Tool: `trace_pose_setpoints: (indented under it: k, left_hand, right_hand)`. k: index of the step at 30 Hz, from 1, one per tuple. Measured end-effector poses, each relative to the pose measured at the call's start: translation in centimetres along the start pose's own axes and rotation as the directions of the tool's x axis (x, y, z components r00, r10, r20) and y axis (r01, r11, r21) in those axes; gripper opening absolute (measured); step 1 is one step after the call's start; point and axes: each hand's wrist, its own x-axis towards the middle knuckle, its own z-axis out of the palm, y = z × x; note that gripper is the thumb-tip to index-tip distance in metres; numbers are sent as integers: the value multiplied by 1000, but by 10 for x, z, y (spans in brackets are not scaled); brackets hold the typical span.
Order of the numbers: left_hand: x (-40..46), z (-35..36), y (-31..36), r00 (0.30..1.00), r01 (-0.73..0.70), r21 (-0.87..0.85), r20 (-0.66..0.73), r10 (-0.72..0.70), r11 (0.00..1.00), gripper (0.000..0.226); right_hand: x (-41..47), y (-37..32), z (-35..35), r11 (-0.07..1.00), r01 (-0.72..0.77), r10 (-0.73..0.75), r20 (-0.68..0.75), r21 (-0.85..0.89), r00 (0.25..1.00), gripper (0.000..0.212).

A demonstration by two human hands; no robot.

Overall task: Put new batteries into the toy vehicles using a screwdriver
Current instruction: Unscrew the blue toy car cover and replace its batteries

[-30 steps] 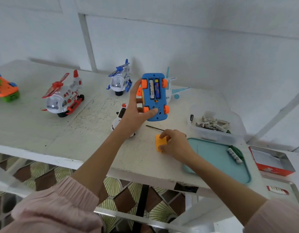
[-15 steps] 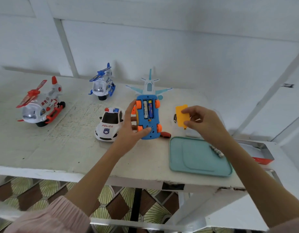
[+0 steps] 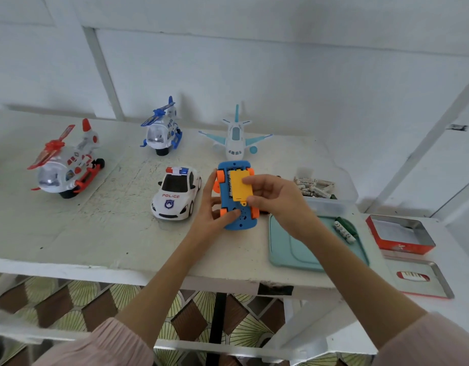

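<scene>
A blue toy car [image 3: 238, 219] with orange wheels lies upside down over the white table [image 3: 101, 233]. My left hand [image 3: 211, 215] grips it along its left side. My right hand [image 3: 277, 199] pinches the yellow battery cover [image 3: 238, 186] and holds it flat over the car's battery bay, where a white battery edge shows at the left. The screwdriver is mostly hidden behind my hands.
A police car [image 3: 176, 192], a red helicopter [image 3: 65, 165], a blue helicopter [image 3: 162, 129] and a white airplane [image 3: 234, 137] stand on the table. To the right are a clear box of batteries [image 3: 316, 187], a teal tray [image 3: 291, 249] and an open red tin [image 3: 399, 233].
My right hand picked the yellow cover up off the table and carried it left onto the car's battery bay. My left hand lowered the car toward the table.
</scene>
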Motion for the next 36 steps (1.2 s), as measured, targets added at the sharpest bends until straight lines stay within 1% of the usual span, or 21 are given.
trace_pose_setpoints:
  k: [2, 5, 15, 22, 25, 27, 33, 35, 36]
  left_hand:
    - [0, 0, -1, 1000, 2, -4, -3, -2, 1000, 82]
    - [0, 0, -2, 1000, 4, -2, -2, -4, 1000, 83]
    - [1, -1, -4, 1000, -4, 1, -4, 4, 1000, 84]
    - [0, 1, -1, 1000, -1, 15, -9, 1, 1000, 81]
    - [1, 1, -1, 1000, 3, 7, -6, -3, 1000, 81]
    - [1, 0, -1, 1000, 4, 7, 1, -4, 1000, 81]
    - [0, 1, 1, 1000, 16, -6, -6, -16, 1000, 81]
    - [0, 2, 2, 1000, 20, -10, -8, -20, 1000, 79]
    - [0, 2, 3, 1000, 26, -15, -10, -26, 1000, 79]
  right_hand:
    - [4, 1, 3, 1000, 0, 0, -39, -7, 999, 31]
    - [7, 2, 4, 1000, -4, 3, -60, -25, 998, 30]
    - [11, 0, 3, 994, -3, -1, -38, -109, 999, 28]
    - [12, -1, 2, 996, -15, 12, -43, -93, 999, 28]
    - [14, -1, 2, 998, -30, 29, -36, -50, 999, 28]
    - [15, -2, 3, 998, -33, 30, -43, -52, 999, 28]
    - [17, -2, 6, 975, 37, -50, -51, -221, 997, 27]
    - [19, 1, 6, 937, 83, -107, -54, -339, 993, 27]
    - [20, 3, 6, 895, 126, -163, -50, -429, 985, 27]
